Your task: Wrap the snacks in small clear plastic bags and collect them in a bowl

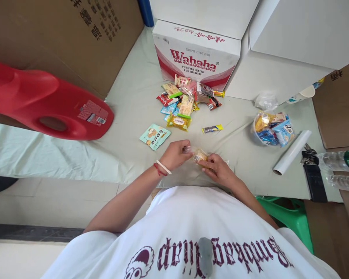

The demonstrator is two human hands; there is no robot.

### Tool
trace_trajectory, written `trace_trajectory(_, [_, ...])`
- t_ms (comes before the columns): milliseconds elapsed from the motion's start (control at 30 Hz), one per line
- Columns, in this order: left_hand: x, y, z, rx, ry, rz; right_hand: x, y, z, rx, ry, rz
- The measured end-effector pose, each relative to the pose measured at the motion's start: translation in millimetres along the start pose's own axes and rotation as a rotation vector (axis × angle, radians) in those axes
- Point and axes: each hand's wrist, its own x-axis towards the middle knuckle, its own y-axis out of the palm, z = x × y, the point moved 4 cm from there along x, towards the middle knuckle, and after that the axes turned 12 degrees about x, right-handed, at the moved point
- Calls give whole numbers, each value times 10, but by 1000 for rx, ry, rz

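Observation:
Near the front edge of the table, a small yellow snack in a clear wrapper [200,155] lies between my two hands. My left hand [177,154] pinches the see-through end of the wrapper, its fingers closed. On the other side, my right hand [218,169] grips the snack's body between thumb and fingers. Just beyond my left hand is a mint-green snack pouch [155,136], lying flat. A thin stick-shaped snack with yellow ends [212,129] rests a little past my right hand. Farther back sits a heap of wrapped snacks [186,104].
A white and red Wahaha carton [196,58] stands behind the heap. To the right are a clear tub of packets [255,133], a white roll [292,153], a black case with keys [314,182] and plastic bottles [337,159]. A big red jug [84,112] is at the left.

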Motion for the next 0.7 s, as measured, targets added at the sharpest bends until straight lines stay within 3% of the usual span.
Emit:
trace_trajectory(133, [-24, 378, -398, -22, 166, 11, -36, -20, 45, 26, -29, 3])
trace_trajectory(233, [-54, 592, -471, 88, 263, -9, -203, -149, 7, 226, 37, -41])
trace_trajectory(333, [-98, 652, -417, 168, 319, -46, -436, -375, -234, 310, 290, -366])
trace_trajectory(400, [-125, 661, -392, 209, 353, -65, -571, -471, -391, 170, 430, -582])
trace_trajectory(433, [-135, 667, -388, 230, 365, -74, -610, -475, -439, 74, 464, -628])
trace_trajectory(567, [-163, 710, -380, 309, 319, -139, -635, -251, -424, -171, 450, -480])
trace_trajectory(700, [-182, 753, -343, 345, 170, -251, -679, -117, -162, -132, 373, -422])
